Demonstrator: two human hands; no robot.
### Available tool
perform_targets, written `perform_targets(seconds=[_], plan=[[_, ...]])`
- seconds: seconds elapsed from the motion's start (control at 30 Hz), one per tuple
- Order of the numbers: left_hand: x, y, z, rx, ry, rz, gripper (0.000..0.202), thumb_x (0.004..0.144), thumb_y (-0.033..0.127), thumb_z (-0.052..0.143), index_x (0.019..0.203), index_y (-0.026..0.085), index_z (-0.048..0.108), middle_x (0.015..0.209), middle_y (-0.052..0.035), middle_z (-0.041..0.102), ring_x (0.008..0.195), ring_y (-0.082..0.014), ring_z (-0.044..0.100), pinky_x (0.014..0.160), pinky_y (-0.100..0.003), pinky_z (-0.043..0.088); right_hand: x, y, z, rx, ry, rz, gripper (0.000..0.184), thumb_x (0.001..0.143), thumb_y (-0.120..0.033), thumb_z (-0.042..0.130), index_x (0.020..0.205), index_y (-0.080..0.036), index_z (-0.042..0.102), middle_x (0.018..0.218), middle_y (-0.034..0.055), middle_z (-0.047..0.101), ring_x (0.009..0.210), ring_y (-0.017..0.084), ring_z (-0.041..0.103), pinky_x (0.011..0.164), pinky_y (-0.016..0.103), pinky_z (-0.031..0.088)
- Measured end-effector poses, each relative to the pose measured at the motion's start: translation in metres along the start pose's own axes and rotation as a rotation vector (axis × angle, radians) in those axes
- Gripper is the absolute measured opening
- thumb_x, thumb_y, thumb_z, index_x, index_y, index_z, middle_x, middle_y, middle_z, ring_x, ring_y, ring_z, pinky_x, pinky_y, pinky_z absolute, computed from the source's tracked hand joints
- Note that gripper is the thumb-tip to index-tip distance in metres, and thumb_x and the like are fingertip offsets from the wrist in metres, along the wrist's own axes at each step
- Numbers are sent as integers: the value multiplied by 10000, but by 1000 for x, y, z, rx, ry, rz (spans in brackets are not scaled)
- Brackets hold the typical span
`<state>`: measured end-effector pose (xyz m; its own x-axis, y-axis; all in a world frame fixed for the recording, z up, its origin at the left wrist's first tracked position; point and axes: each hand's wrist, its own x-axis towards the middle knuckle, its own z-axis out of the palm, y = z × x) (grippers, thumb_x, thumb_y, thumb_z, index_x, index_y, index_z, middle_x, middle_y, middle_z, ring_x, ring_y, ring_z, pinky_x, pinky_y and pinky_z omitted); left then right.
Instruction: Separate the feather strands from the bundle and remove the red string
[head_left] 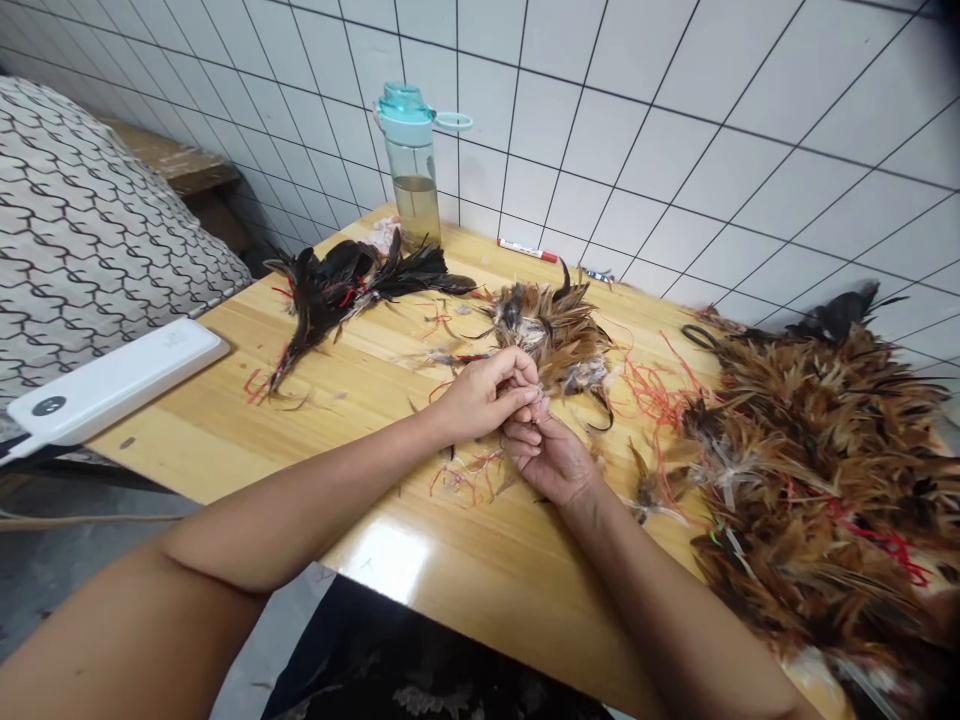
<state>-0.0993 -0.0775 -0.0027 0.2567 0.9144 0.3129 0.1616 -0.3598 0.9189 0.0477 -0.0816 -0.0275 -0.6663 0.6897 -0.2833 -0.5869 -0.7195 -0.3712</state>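
My left hand and my right hand meet above the table, thumbs and fingertips pinched together. Whatever small, pale thing lies between them is too hidden to name. Just beyond my fingers is a loose bunch of brown feathers with fluffy grey bases. To its left lie bundles of long black feathers tied with red string. Loose red strings tangle to the right of my hands, and more red string bits lie below them.
A large heap of brown feathers covers the table's right side. A water bottle stands at the back by the tiled wall, with a red-capped marker nearby. At the left edge rests a white power bank with a cable.
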Motion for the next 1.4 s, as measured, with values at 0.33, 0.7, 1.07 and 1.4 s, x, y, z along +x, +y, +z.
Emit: perform_targets(seconds=[0.33, 0.7, 1.07, 1.4], plan=[[2, -1, 2, -41, 10, -158, 47, 826, 187, 554, 852, 149, 546, 697, 10, 619, 624, -79, 589, 614, -205, 472, 2, 2, 1, -64, 28, -59, 159, 863, -190, 624, 736, -139, 543, 637, -45, 542, 452, 10, 309, 404, 96, 288], [2, 2, -1, -94, -52, -175, 162, 828, 270, 604, 901, 127, 584, 697, -14, 647, 597, -88, 605, 589, -206, 494, 4, 4, 0, -154, 42, -146, 177, 877, -158, 582, 703, -139, 557, 608, -37, 510, 456, 28, 295, 437, 129, 318], [2, 0, 0, -221, -36, -103, 161, 848, 220, 582, 944, 167, 464, 694, 18, 637, 621, -88, 632, 615, -201, 507, 1, 1, 3, -86, 95, -102, 213, 881, -214, 606, 692, -147, 535, 620, -50, 505, 446, 28, 284, 431, 135, 328], [8, 0, -12, -224, -125, -143, 92, 839, 194, 572, 835, 114, 617, 694, -26, 676, 645, -103, 651, 645, -223, 509, 0, 1, 6, -99, 99, -90, 215, 890, -249, 598, 709, -157, 525, 631, -50, 492, 447, 31, 284, 421, 129, 320]])
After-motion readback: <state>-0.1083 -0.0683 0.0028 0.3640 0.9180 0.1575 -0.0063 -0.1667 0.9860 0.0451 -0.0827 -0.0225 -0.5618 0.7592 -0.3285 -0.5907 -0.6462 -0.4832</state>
